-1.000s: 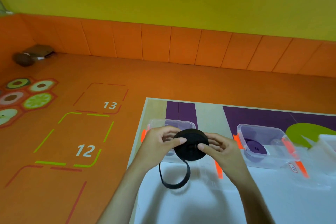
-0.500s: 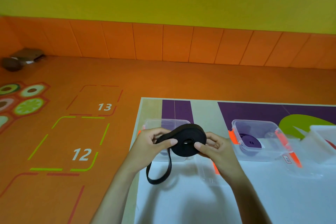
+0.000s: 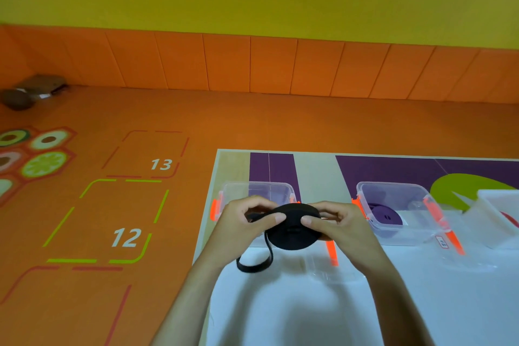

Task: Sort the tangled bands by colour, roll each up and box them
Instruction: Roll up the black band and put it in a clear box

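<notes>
Black band point(image 3: 292, 230): rolled into a disc, held above the table's point(image 3: 337, 312) left edge — loose tail hanging below.
Left hand point(image 3: 241, 227): pinching the roll's left side.
Right hand point(image 3: 342, 227): pinching its right side.
Purple band point(image 3: 386, 213): coiled inside the clear box point(image 3: 398, 211).

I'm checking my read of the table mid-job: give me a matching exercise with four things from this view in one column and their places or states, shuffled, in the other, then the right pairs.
Things:
1. black band roll
2. purple band roll
3. left clear box
4. loose black tail

Places or states:
A. lies inside the right clear box
B. hangs below the roll in a loop
C. pinched between the left hand and the right hand
D. stands behind the hands, nothing seen in its visible part

Pairs: 1-C, 2-A, 3-D, 4-B
</notes>
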